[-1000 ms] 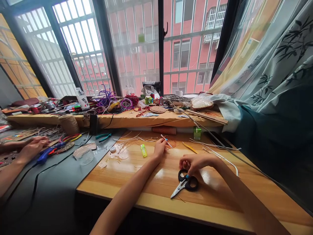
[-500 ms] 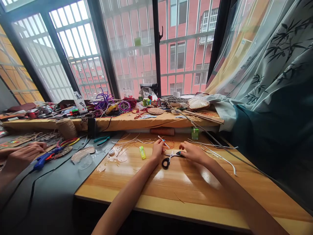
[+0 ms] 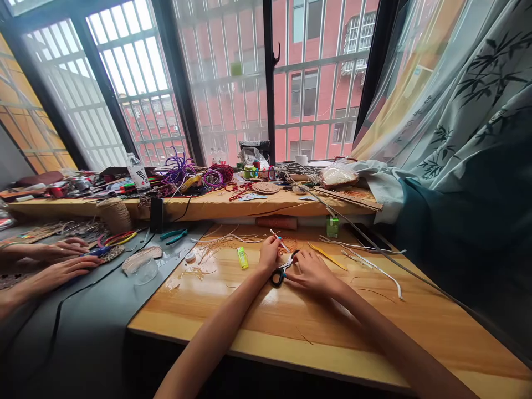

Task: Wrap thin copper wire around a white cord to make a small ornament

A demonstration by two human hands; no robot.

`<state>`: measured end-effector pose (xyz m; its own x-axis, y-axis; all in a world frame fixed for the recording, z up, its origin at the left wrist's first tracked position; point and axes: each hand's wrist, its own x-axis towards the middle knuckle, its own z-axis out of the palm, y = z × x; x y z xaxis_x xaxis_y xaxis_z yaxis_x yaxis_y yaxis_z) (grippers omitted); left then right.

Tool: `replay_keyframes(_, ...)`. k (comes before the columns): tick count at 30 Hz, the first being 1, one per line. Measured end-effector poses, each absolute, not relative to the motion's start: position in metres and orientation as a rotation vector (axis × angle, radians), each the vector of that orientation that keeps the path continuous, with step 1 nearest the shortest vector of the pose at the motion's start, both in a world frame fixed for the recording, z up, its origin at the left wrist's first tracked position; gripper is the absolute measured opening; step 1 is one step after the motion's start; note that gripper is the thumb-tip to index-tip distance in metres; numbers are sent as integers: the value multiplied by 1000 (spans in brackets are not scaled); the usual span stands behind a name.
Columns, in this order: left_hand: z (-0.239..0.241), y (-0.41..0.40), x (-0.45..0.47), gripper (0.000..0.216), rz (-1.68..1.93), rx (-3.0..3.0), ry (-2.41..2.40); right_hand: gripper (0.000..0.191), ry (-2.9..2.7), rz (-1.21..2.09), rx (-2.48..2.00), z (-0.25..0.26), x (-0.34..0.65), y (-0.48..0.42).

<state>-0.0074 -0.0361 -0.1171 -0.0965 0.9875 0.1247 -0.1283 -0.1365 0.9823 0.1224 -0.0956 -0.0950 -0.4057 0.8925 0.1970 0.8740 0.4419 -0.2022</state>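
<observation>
My left hand [image 3: 270, 254] is closed on a thin white stick-like piece [image 3: 284, 244] that slants across its fingertips. Fine orange thread [image 3: 295, 242] lies tangled behind it. Just to the right, my right hand [image 3: 312, 271] has its fingers bent over the scissors [image 3: 277, 277]. Their black handle loops show at the left of that hand, one close to my left wrist. Part of the scissors is hidden under the fingers. A slim yellow pointed tool [image 3: 327, 256] lies behind my right hand.
A yellow lighter [image 3: 242, 258] lies left of my hands, with thread scraps and a white cap [image 3: 190, 257] beyond. White cords [image 3: 386, 274] and a green box [image 3: 332, 226] are to the right. At far left, a co-worker's hands [image 3: 70, 260] are by a blue glue gun [image 3: 100, 251].
My right hand has moved left and closer, and the scissors have turned under it. The yellow tool now shows. My left hand stays nearly in place. The co-worker's hands moved right.
</observation>
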Motion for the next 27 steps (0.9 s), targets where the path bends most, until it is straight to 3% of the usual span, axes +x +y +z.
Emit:
replay_keyframes(6,-116,-34,-12,12,1511,1156,1159,49,-2325,210,-1530,-96,113,-99)
replay_keyframes(12,-117,-33,-14,13,1544,1155,1204,30,-2355,210,-1566,-90,116,-96)
replay_keyframes(16,-118,-33,-15,14,1552,1159,1207,29,-2313,149,-1732,-81,128,-92)
replay_keyframes(22,-117,-35,-15,14,1553,1184,1202,23,-2175,676,-1664,-78,142,-84)
replay_keyframes(27,-117,-35,-16,14,1561,1206,1210,37,-1743,923,-1296,-102,127,-72)
